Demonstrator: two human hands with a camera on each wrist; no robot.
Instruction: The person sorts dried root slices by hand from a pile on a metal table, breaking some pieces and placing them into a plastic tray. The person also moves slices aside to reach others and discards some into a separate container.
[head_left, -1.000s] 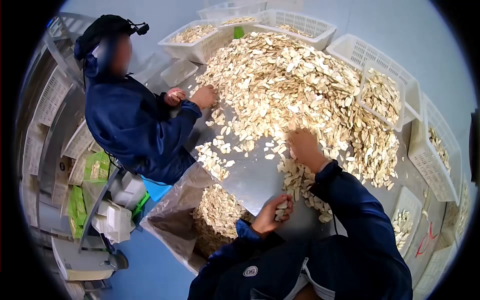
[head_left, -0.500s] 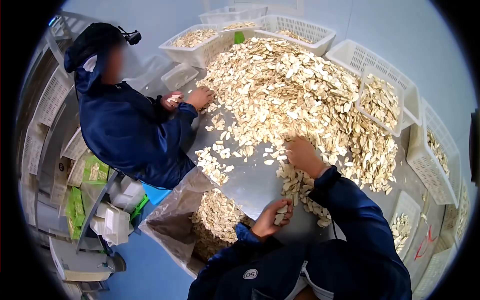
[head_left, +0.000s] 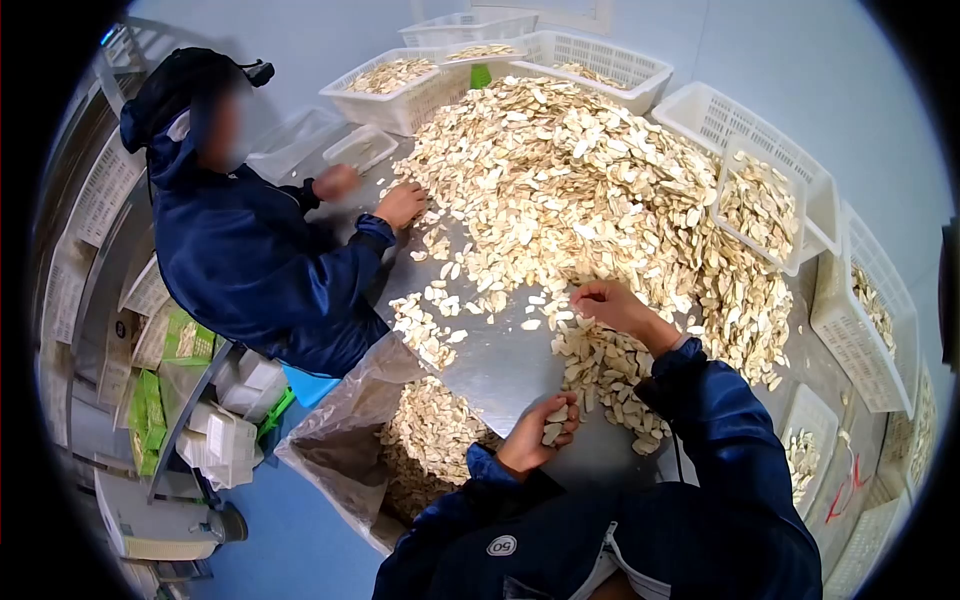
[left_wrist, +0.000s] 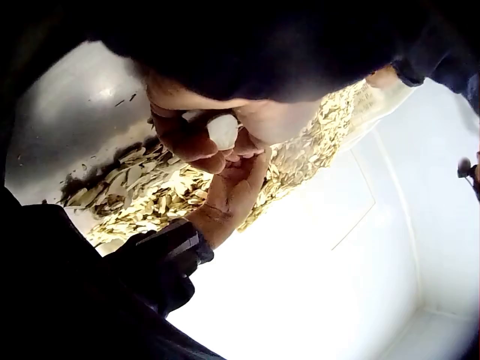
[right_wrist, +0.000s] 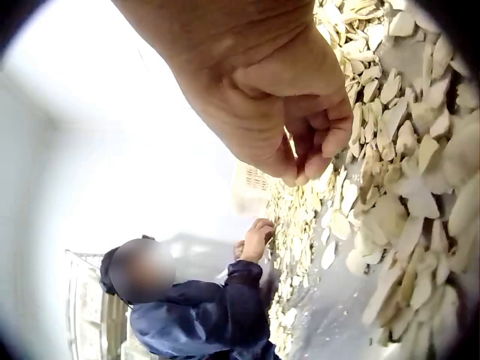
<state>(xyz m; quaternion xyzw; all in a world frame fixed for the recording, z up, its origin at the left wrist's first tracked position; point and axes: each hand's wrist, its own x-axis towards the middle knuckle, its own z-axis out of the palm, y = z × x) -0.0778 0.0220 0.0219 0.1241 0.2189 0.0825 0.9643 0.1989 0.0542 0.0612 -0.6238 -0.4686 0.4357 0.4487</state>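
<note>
In the head view my left hand (head_left: pixel 537 436) is near the table's front edge, its fingers curled round a few pale slices (head_left: pixel 555 424), which look like dried root. One whitish slice (left_wrist: pixel 223 131) shows between fingers and thumb in the left wrist view. My right hand (head_left: pixel 622 308) hovers over the near edge of the large heap of slices (head_left: pixel 580 170). Its fingers are curled, thumb tip close to the fingertips, as the right wrist view shows; no slice is visible between them. Below it lies a smaller pile of slices (head_left: pixel 610 375).
White baskets (head_left: pixel 870 310) of slices line the table's back and right. Across the left corner, a person in blue (head_left: pixel 265 255) handles slices. A plastic-lined container (head_left: pixel 340 460) with slices stands below the front edge. A tray (head_left: pixel 812 440) and red-handled scissors (head_left: pixel 848 488) lie right.
My right hand has lifted from the heap's edge and turned, its fingertips now in sight. My left hand still holds its slices, barely moved. The other person's hands have drawn apart.
</note>
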